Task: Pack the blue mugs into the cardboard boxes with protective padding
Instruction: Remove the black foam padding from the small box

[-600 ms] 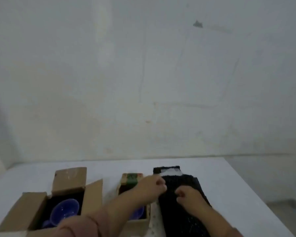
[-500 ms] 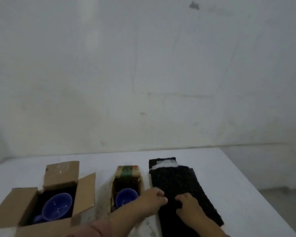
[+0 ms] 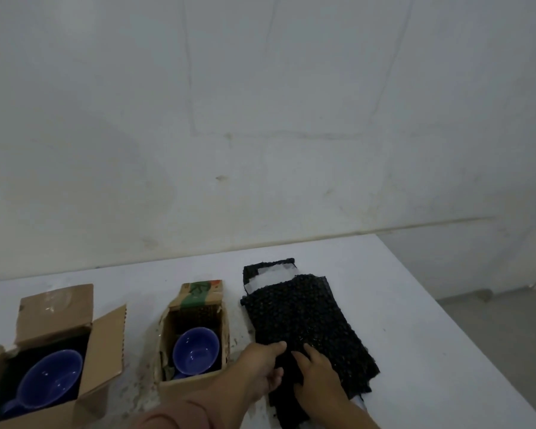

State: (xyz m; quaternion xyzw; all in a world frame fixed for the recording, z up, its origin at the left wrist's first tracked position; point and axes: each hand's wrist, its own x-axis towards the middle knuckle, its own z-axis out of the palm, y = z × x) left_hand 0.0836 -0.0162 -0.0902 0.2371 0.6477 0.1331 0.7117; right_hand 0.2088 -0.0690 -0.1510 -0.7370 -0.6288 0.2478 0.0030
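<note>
Two open cardboard boxes stand on the white table. The left box (image 3: pixel 106 335) holds a blue mug (image 3: pixel 51 377) on dark padding. The middle, narrower box (image 3: pixel 192 380) holds another blue mug (image 3: pixel 195 351). To their right lies a stack of black bubble-wrap padding sheets (image 3: pixel 304 311). My left hand (image 3: pixel 262 368) pinches the near left edge of the top sheet between thumb and fingers. My right hand (image 3: pixel 317 376) rests on the padding just beside it, fingers laid forward on the sheet.
The white table (image 3: pixel 415 305) ends at a right edge with grey floor (image 3: pixel 508 335) beyond. A bare white wall stands behind. A white sheet (image 3: pixel 273 277) peeks out at the far end of the padding stack.
Both hands have slid back toward me along the padding, to its near end. The view has tilted down, so both mugs in their boxes show fully.
</note>
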